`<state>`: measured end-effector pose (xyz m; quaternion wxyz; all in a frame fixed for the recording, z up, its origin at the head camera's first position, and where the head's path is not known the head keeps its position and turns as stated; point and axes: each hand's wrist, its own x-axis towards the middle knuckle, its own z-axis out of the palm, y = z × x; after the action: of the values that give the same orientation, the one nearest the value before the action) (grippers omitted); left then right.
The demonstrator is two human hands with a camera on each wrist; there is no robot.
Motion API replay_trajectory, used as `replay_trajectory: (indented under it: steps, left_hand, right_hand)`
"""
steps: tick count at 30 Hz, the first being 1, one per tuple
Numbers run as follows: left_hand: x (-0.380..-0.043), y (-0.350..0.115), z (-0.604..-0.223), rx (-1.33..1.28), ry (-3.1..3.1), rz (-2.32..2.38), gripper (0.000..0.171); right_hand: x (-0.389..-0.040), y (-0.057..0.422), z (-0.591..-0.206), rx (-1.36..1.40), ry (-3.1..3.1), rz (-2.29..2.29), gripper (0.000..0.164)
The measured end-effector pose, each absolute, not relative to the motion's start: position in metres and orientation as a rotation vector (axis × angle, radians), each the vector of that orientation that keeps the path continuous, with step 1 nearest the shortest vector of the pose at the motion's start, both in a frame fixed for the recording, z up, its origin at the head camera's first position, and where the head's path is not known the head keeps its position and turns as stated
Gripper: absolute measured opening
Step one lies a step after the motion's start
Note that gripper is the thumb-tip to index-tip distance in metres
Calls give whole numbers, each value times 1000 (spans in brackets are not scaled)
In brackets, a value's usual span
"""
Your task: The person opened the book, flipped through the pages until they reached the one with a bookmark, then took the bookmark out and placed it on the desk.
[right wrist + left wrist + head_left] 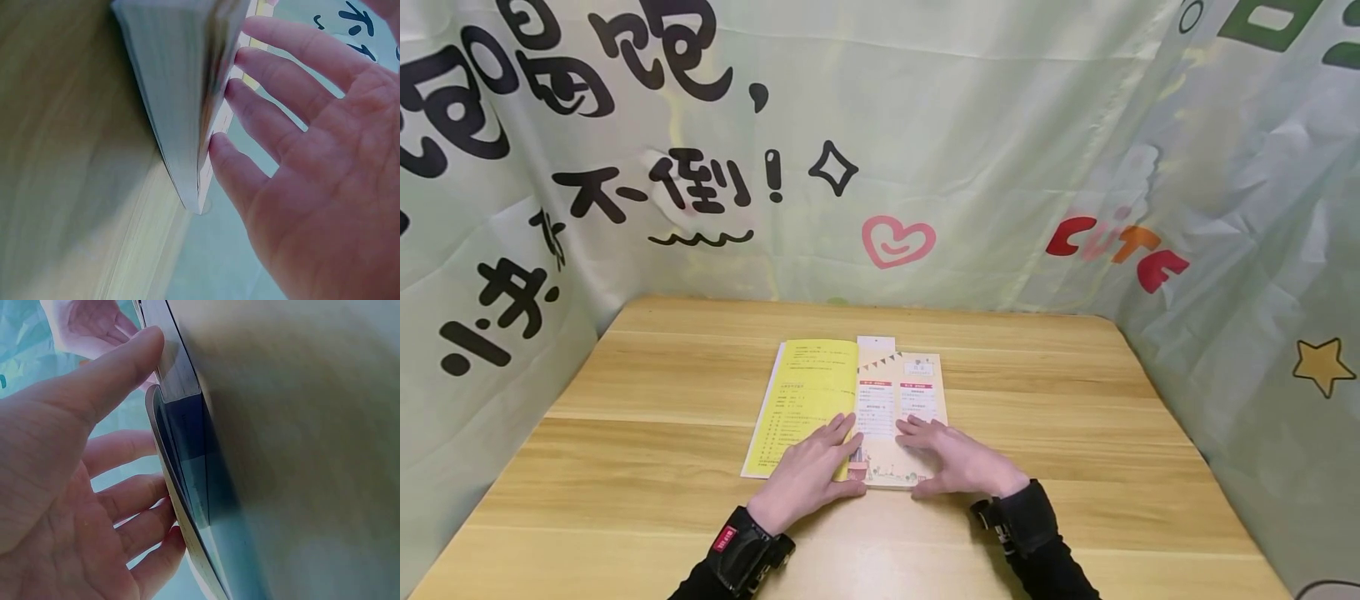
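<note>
A thick book (895, 471) lies spread on the table, with a yellow page (808, 375) on its left and a cream printed page of columns on its right. Above the right page a white slip (876, 342) with a small hole sticks out. My left hand (808, 467) rests on the yellow page beside the spine, its thumb (147, 353) touching the book's lower edge. On the right page lie the extended fingers of my right hand (962, 462). In the right wrist view those fingertips (219, 144) touch the page above the thick block of pages (172, 94).
The wooden table (1075, 417) stretches around the book on every side. A pale fabric curtain (1000, 167) with printed characters, a heart and a star encloses its back and sides. Black bands (741, 546) with devices sit on both wrists.
</note>
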<state>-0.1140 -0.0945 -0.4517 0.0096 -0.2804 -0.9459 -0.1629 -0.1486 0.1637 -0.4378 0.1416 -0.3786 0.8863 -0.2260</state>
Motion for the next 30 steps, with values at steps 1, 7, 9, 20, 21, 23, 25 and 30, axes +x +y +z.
replay_trajectory:
  steps: [1,7,9,20,21,23,25,30]
  left_hand:
    - [-114,-95,-452,-876,-2956,-508,72]
    - [-114,-95,-451,-877,-2961,-509,71]
    - [-114,-95,-451,-878,-2962,-509,70]
    - [-112,-95,-451,-884,-2971,-537,71]
    - [-112,-95,-451,-883,-2973,-535,71]
    - [-112,-95,-451,-880,-2972,-527,71]
    - [-112,-95,-451,-878,-2972,-520,71]
    - [-113,-95,-451,-879,-2969,-511,72]
  right_hand:
    - [-149,164,-438,-1097,2558,-654,70]
    - [-150,166,-436,-1105,2542,-682,67]
    - [-150,167,-435,-1086,2532,-689,65]
    - [-148,171,-433,-1053,2522,-681,58]
    - [-148,172,-433,-1062,2521,-681,57]
    - [-148,173,-432,-1075,2518,-681,56]
    - [-149,174,-431,-1090,2515,-681,55]
    - [-150,176,-427,-1074,2501,-697,49]
